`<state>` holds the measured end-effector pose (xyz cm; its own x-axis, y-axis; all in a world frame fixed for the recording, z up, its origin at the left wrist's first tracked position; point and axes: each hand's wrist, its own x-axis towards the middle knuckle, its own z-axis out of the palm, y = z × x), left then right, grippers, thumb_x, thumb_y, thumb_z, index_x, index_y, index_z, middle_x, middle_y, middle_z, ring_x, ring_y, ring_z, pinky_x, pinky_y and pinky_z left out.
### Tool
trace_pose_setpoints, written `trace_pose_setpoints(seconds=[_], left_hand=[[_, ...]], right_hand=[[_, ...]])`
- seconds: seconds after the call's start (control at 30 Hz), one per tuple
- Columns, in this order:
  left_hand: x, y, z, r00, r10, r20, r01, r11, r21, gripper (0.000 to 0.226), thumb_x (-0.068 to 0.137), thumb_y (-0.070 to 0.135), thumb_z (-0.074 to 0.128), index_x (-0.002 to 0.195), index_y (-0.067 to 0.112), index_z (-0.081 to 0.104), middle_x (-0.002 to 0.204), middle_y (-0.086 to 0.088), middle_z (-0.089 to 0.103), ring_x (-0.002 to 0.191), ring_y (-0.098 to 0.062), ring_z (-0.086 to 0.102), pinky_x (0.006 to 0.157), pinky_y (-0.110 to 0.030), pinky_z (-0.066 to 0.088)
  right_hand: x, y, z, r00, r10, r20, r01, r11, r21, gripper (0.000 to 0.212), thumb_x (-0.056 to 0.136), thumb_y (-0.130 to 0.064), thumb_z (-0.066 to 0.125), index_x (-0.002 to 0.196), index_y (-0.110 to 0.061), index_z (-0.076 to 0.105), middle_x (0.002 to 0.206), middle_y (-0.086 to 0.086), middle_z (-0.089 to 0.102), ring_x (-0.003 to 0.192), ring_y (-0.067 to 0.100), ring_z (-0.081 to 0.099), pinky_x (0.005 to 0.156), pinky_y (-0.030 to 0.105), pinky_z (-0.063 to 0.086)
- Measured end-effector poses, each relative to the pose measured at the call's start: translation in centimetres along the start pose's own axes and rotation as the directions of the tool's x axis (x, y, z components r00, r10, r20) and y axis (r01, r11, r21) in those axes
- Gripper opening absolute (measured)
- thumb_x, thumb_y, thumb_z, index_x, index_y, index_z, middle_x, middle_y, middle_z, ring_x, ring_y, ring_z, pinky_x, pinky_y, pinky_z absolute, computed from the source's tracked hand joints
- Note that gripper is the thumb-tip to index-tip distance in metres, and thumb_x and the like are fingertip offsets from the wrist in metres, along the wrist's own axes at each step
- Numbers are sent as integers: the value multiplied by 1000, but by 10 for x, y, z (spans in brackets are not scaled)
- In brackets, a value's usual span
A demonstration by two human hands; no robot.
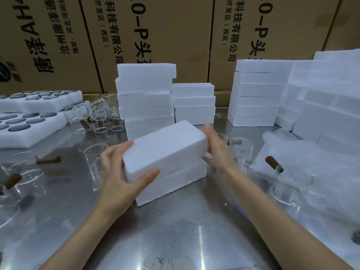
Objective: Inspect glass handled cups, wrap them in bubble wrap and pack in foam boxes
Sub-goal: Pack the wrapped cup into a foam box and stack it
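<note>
Left hand [124,172] and right hand [216,151] clasp the ends of a closed foam box [165,152], probably light, rigid and crumbly.

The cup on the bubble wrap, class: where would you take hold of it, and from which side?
Probably by the brown handle, coming from the left and above. The cup stands upright on the bubble wrap, and its handle juts up and left, clear of the thin glass wall, giving the fingers a solid, non-slippery part to close round.
</note>
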<state>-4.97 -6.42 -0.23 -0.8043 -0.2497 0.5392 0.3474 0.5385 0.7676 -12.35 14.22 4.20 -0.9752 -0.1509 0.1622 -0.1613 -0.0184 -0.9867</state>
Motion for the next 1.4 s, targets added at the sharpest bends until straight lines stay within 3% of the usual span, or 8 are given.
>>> trace_pose_setpoints(seconds=[0.1, 0.23, 0.6, 0.73, 0.93, 1.13, 1.23, 1.4], left_hand=[[1, -2, 1, 998, -55, 30, 56, 998, -11, 89, 46, 70, 65, 127, 38, 43, 121, 16, 26, 106, 30, 29, 94, -5, 29], [3, -5, -1, 994, -83, 66, 83, 997, 4, 88, 46, 68, 70, 125, 36, 47, 126, 12, 29, 109, 26, 33, 91, 0, 29], [4, 5, -5, 973, -163, 166, 181, 978, -100, 101, 43, 71, 66, 134, 39, 37, 137, 13, 32, 107, 30, 33, 84, 3, 33], [2, 4, -5, 887, -412, 210, 459, 725, -514, 81, 64, 61, 74, 133, 27, 50, 134, 9, 56, 122, -7, 54, 107, -30, 36], [-15, 18, 8, 823, -495, 280, 561, 622, -547, 64, 62, 58, 61, 121, 32, 60, 115, 14, 69, 109, -8, 63, 99, -37, 42], [18, 64, 10, 880, -408, 243, 473, 712, -519, 91, 52, 66, 73, 135, 34, 51, 131, 19, 59, 122, -4, 53, 111, -41, 33], [49, 103, 30, 917, -269, 295, 387, 776, -497, 104, 53, 71, 63, 145, 30, 39, 146, 13, 45, 132, -11, 44, 109, -40, 36], [106, 148, 102, 933, -89, 348, 267, 820, -507, 46, 89, 54, 49, 126, 28, 55, 127, 8, 58, 118, -9, 51, 110, -37, 35]], right_hand=[[2, 7, 6, 999, 40, 4, -40, 997, -61, 20, 94, -47, 43, 91, -35, 58, 100, -17, 58, 97, 1, 55, 88, 28, 43], [-1, 16, 7, 993, 110, -47, -117, 970, -214, 18, 93, -42, 42, 100, -27, 51, 87, -18, 49, 80, -7, 43, 64, 22, 32], [-6, 17, 12, 988, 54, -142, -105, 919, -381, 25, 86, -46, 41, 87, -22, 49, 79, -11, 52, 79, 12, 49, 59, 25, 30], [-8, 17, 14, 989, 32, -147, -80, 939, -335, 34, 91, -37, 43, 125, -32, 47, 97, -9, 56, 99, 16, 49, 82, 29, 34], [-12, 9, 17, 987, 71, -143, -107, 957, -268, 33, 90, -35, 42, 121, -32, 52, 106, -10, 54, 109, 17, 49, 102, 39, 38], [-12, -46, -19, 973, -115, -198, 73, 975, -208, 13, 92, -32, 44, 103, -35, 51, 85, -21, 50, 78, -2, 47, 63, 23, 39], [1, -88, -53, 931, -236, -277, 182, 961, -207, 9, 90, -31, 46, 94, -29, 54, 83, -17, 49, 75, 2, 46, 67, 25, 38], [39, -116, -117, 891, -152, -428, 86, 982, -170, 12, 87, -26, 40, 79, -25, 49, 86, -6, 47, 84, 17, 45, 86, 38, 44]])
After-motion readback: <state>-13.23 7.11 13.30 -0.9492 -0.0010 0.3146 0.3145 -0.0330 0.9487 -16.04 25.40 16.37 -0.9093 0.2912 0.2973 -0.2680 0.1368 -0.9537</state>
